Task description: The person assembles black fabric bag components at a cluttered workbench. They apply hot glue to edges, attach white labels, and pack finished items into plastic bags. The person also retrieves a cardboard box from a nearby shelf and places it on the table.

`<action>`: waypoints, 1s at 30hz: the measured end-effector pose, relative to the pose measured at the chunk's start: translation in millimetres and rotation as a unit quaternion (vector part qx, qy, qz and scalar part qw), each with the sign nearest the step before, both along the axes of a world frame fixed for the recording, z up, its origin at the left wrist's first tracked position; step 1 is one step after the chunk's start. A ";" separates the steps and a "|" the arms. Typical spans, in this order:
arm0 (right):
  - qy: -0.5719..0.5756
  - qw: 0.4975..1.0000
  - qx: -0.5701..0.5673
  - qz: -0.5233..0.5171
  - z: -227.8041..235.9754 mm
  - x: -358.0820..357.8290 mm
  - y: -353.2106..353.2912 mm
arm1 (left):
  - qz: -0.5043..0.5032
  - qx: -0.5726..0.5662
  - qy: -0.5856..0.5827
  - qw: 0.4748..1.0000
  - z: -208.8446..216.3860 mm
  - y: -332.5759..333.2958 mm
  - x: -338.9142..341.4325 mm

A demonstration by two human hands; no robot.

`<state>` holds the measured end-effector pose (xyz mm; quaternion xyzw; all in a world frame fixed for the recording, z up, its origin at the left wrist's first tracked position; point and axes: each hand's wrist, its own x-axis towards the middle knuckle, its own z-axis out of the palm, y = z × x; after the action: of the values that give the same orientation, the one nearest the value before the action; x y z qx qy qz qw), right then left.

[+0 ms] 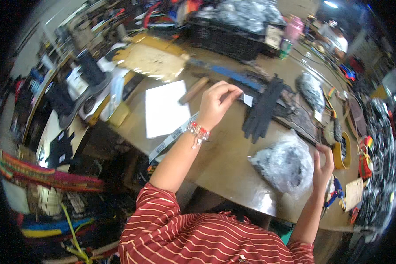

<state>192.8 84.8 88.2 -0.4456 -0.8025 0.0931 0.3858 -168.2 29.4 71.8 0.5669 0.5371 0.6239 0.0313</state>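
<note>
Over the middle of the table, my left hand pinches thumb and fingers together. A small white tag shows just beyond its fingertips; what the fingers hold is too blurred to name. My right hand is raised at the right with thumb and forefinger close together, by the end of a long dark strip. Whether it grips that strip is unclear. Between the hands lie a bundle of black straps and a clear plastic bag of dark pieces.
A white sheet and a wooden-looking stick lie left of my left hand. Behind stands a black crate full of bagged items. At the right are a yellow tape roll, blue-handled pliers and another bag.
</note>
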 end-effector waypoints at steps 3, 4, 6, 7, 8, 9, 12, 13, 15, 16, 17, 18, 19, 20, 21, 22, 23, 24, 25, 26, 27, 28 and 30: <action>0.125 0.986 -0.112 0.012 10.9 -3.8 41.0 | -0.110 -0.015 -0.007 0.994 12.5 61.6 19.7; 0.109 0.986 -0.127 0.010 15.4 -7.3 55.5 | -0.150 -0.021 -0.016 0.988 16.6 82.2 26.9; 0.169 0.963 -0.194 0.074 21.8 -21.7 84.5 | -0.187 -0.060 0.002 0.981 21.0 114.6 42.1; 0.143 0.960 -0.225 0.089 26.0 -27.1 96.8 | -0.193 -0.088 0.011 0.977 22.5 129.0 50.0; 0.160 0.948 -0.245 0.127 26.5 -37.7 109.1 | -0.215 -0.097 -0.009 0.972 21.1 139.1 58.5; 0.122 0.947 -0.267 0.129 27.9 -44.0 119.4 | -0.220 -0.092 0.009 0.971 19.5 148.7 65.9; 0.174 0.914 -0.344 0.126 21.4 -62.8 144.6 | -0.231 -0.113 0.022 0.966 10.4 169.4 82.2; 0.194 0.900 -0.363 0.140 18.0 -66.4 152.4 | -0.236 -0.124 0.016 0.964 6.7 175.3 85.6; 0.201 0.893 -0.376 0.144 9.9 -67.4 165.0 | -0.243 -0.139 0.004 0.960 -0.2 185.3 88.2; 0.200 0.891 -0.381 0.147 5.3 -67.6 170.6 | -0.230 -0.154 0.008 0.961 -3.7 189.2 88.0; 0.207 0.886 -0.389 0.144 0.5 -67.9 175.4 | -0.227 -0.163 0.017 0.960 -6.8 192.7 87.4; 0.209 0.883 -0.398 0.135 -4.5 -68.5 179.6 | -0.222 -0.165 0.025 0.961 -9.9 195.4 86.7; 0.214 0.881 -0.401 0.128 -9.3 -68.9 183.2 | -0.216 -0.167 0.032 0.961 -12.6 197.6 85.4; 0.224 0.873 -0.415 0.124 -14.4 -70.2 186.1 | -0.209 -0.181 0.043 0.960 -15.1 198.9 83.8; 0.237 0.866 -0.423 0.123 -19.3 -71.4 188.4 | -0.202 -0.195 0.054 0.958 -17.3 199.8 82.2; 0.246 0.859 -0.436 0.108 -24.0 -72.2 190.5 | -0.195 -0.209 0.065 0.956 -19.3 200.4 80.7; 0.250 0.858 -0.434 0.113 -28.3 -72.7 192.5 | -0.194 -0.223 0.066 0.953 -21.1 200.9 79.6; 0.249 0.858 -0.436 0.105 -32.5 -72.9 194.2 | -0.192 -0.237 0.067 0.950 -23.0 201.4 78.7; 0.245 0.855 -0.444 0.108 -36.5 -73.1 195.8 | -0.191 -0.251 0.068 0.946 -24.9 202.2 78.2; 0.251 0.858 -0.437 0.104 -40.1 -72.9 197.5 | -0.194 -0.249 0.064 0.947 -26.9 203.3 78.0; 0.254 0.857 -0.435 0.111 -43.6 -72.8 199.1 | -0.197 -0.246 0.059 0.947 -29.1 204.9 78.1; 0.264 0.860 -0.419 0.119 -46.9 -73.0 200.0 | -0.195 -0.240 0.055 0.950 -31.4 206.6 78.3; 0.237 0.865 -0.430 0.099 -53.1 -74.2 199.8 | -0.187 -0.214 0.109 0.953 -35.6 210.0 78.5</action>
<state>118.6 284.6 35.0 -0.4500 -0.6071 0.5697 0.3232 -89.7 239.4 36.1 0.7019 0.5420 0.4121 0.2094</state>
